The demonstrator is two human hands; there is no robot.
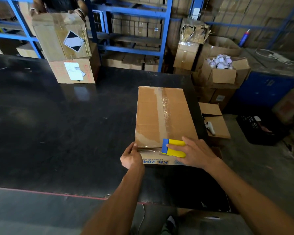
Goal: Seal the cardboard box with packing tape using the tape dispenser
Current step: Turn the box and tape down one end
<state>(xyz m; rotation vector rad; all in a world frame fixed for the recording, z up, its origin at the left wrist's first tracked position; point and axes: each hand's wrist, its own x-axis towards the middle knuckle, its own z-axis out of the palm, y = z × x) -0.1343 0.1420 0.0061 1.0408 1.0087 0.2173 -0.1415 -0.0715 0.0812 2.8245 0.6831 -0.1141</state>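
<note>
A long brown cardboard box [151, 116] lies flat on the black table [66, 124], with a shiny strip of clear tape [165, 109] running lengthwise down its top. At its near edge sits a yellow and blue tape dispenser [174, 148], and my right hand [195, 152] grips it from the right. A short stretch of clear tape runs from the dispenser leftwards along the near edge to the box's near left corner. My left hand [131, 156] presses that tape end down at the corner with thumb and fingers.
Two stacked cardboard boxes [70, 48] stand at the table's far side, with another person's hands on the top one. Right of the table sit an open box of white rolls [221, 68], a low box holding a white controller [210, 128], and a black crate [260, 129]. Blue racking lines the back.
</note>
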